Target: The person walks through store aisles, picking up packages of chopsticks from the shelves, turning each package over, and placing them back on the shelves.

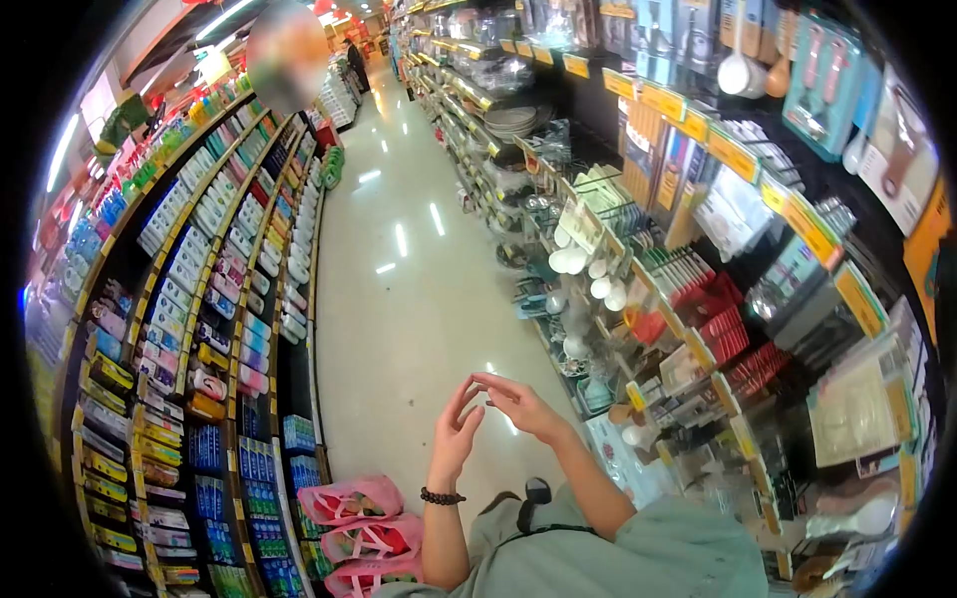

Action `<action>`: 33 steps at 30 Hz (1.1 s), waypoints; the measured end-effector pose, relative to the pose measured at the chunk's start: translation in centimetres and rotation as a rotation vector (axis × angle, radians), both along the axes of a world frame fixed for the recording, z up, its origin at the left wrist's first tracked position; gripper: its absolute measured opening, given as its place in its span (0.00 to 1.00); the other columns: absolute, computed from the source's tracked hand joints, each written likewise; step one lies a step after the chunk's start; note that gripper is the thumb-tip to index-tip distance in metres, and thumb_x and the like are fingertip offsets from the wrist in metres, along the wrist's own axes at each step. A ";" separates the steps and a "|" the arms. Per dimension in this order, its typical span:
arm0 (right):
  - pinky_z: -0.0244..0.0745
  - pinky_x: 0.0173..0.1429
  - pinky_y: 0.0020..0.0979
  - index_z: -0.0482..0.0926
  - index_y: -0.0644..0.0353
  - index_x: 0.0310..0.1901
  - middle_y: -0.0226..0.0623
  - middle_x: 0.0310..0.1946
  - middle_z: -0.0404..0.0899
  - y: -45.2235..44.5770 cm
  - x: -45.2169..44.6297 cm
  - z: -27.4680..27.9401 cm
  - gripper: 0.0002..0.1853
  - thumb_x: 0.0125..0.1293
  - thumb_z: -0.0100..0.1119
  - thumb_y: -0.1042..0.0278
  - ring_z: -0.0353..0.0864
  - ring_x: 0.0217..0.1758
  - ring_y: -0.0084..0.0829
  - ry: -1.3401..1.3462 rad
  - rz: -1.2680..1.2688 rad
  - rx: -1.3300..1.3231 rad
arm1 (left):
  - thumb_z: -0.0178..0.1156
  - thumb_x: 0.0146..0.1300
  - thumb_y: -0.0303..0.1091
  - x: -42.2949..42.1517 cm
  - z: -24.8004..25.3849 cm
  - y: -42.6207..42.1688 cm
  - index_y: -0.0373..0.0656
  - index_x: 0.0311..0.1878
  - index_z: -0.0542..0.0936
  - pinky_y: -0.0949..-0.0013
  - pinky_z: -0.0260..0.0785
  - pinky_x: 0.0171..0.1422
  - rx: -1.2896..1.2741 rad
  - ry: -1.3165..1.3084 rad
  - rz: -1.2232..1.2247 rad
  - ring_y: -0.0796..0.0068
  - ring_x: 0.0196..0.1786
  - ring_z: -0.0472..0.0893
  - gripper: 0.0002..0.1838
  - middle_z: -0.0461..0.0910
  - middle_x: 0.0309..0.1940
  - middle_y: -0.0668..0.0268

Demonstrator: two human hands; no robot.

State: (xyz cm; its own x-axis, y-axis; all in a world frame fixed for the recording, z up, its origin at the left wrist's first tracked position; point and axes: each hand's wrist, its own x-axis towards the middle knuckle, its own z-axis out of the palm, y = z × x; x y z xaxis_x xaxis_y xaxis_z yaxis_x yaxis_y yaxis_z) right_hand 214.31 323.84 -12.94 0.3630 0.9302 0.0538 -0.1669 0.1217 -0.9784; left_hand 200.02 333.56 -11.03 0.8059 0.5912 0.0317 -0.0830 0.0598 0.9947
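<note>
Both hands are raised over the aisle floor in front of the body, fingertips meeting at the top. My left hand [457, 426], with a dark beaded bracelet [442, 496] on the wrist, has its fingers stretched upward and holds nothing. From the right, my right hand [520, 407] reaches across with fingers extended and nothing in them. Below them is the green-grey clothing [618, 553] on the body, with a dark strap. Pink bags [371, 538] are at the lower left, close to my left forearm.
Shelves of packaged goods [214, 299] line the left side. On the right, racks [698, 349] hold spoons, utensils and red items. The shiny tiled floor [384, 269] runs between them. A person in dark clothes [356, 65] stands far down the aisle.
</note>
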 end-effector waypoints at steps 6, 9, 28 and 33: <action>0.65 0.73 0.33 0.63 0.61 0.74 0.36 0.70 0.68 3.0 6.2 -1.0 0.25 0.79 0.47 0.68 0.68 0.71 0.27 -0.014 -0.088 -0.005 | 0.57 0.72 0.27 8.2 -1.7 4.5 0.38 0.75 0.65 0.61 0.64 0.74 -0.100 -0.014 -0.102 0.63 0.74 0.69 0.29 0.67 0.73 0.60; 0.66 0.74 0.35 0.63 0.62 0.74 0.37 0.71 0.68 4.5 10.6 -2.1 0.24 0.79 0.47 0.69 0.68 0.72 0.29 0.024 -0.157 0.003 | 0.57 0.71 0.27 13.1 -2.0 6.9 0.39 0.75 0.65 0.61 0.65 0.73 -0.095 -0.034 -0.182 0.64 0.74 0.67 0.29 0.67 0.73 0.60; 0.59 0.76 0.32 0.58 0.67 0.75 0.42 0.74 0.62 22.5 31.7 3.1 0.28 0.77 0.48 0.73 0.62 0.76 0.28 -0.129 -0.747 0.054 | 0.59 0.69 0.25 43.6 0.3 27.8 0.40 0.68 0.74 0.63 0.62 0.74 -0.123 -0.248 -0.584 0.68 0.72 0.69 0.24 0.69 0.71 0.62; 0.61 0.75 0.32 0.58 0.67 0.75 0.42 0.74 0.62 23.4 35.8 3.5 0.27 0.77 0.48 0.73 0.63 0.75 0.29 -0.136 -0.809 0.083 | 0.59 0.69 0.24 48.3 1.5 28.9 0.40 0.69 0.74 0.64 0.63 0.73 -0.038 -0.249 -0.652 0.68 0.72 0.69 0.25 0.69 0.71 0.61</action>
State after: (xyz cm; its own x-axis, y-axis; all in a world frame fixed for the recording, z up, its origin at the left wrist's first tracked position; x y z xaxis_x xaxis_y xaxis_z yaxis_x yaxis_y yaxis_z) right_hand 250.10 347.25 -9.41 0.9044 0.3755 0.2025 0.1226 0.2258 -0.9664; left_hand 248.29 362.42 -9.55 0.9682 -0.0061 0.2503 -0.2435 0.2090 0.9471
